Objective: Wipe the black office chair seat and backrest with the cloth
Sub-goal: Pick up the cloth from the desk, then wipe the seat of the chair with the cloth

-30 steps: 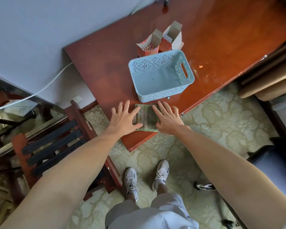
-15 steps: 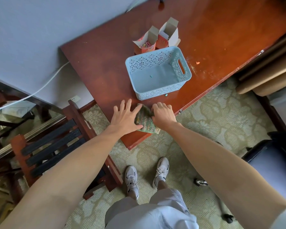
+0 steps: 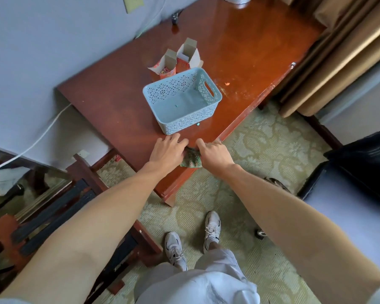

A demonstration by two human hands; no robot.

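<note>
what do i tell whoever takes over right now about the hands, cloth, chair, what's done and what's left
Left hand: lies on the cloth's left side, fingers bent; a grip cannot be confirmed.
Right hand: fingers curled, gripping the cloth's right side.
cloth: bunched between both hands at the near edge of the desk, in front of the blue basket.
black office chair: at the right edge of view, apart from both hands.
Done: cloth gathered; chair not yet touched.
Left: lift the cloth, turn right, wipe seat and backrest.
</note>
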